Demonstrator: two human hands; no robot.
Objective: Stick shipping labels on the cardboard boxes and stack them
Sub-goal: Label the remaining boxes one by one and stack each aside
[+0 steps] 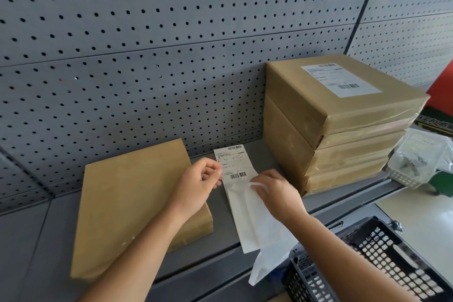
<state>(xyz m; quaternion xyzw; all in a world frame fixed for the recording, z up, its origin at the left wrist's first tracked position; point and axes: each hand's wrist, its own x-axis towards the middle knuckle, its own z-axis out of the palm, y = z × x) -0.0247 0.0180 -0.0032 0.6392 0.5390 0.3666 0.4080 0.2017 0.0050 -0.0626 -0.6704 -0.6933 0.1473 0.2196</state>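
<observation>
Roughly in the middle of the grey shelf (245,152) a white label (232,163) with two barcodes lies between a flat box (132,201) on the left and a stack of boxes (338,135) on the right. The left hand (196,185) pinches the label's left edge between thumb and forefinger, with the other fingers curled in beside them. The right hand (277,195) grips the white backing paper (252,225) at the label's near end, its fingers curled down on the sheet. This paper runs toward the near edge of the shelf and hangs over it, just above a black basket (382,262) at near right. The flat box has a bare top and lies tilted against a pegboard wall (171,32). The top box of the stack carries a stuck label (340,79). Right of the stack stands a white basket (402,179) with clear bags in it.
</observation>
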